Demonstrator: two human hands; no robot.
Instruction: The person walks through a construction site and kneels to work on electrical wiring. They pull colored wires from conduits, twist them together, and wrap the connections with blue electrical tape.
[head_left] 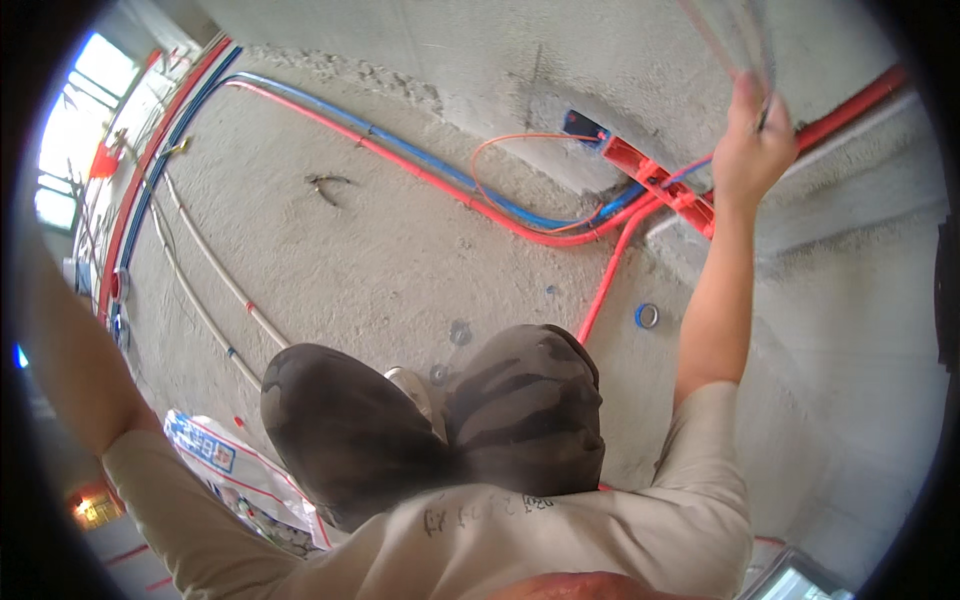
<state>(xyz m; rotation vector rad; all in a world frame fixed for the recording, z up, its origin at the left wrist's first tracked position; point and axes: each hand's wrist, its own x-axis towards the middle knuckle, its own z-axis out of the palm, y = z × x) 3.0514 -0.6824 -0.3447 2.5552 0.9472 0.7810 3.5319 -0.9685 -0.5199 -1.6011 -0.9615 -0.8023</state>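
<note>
My right hand is raised beside the wall, its fingers closed around several thin wires that run up out of view and look smeared by motion. Just below and left of this hand, a row of red wall boxes is set at the foot of the wall, with a dark blue piece at its far end. An orange wire loops out from the boxes over the floor pipes. My left forearm reaches up along the left rim, and its hand lies outside the picture.
Red conduit and blue conduit curve along the floor into the boxes. Pliers and a blue tape roll lie on the concrete. Pale pipes run at left. A printed white bag sits beside my knee.
</note>
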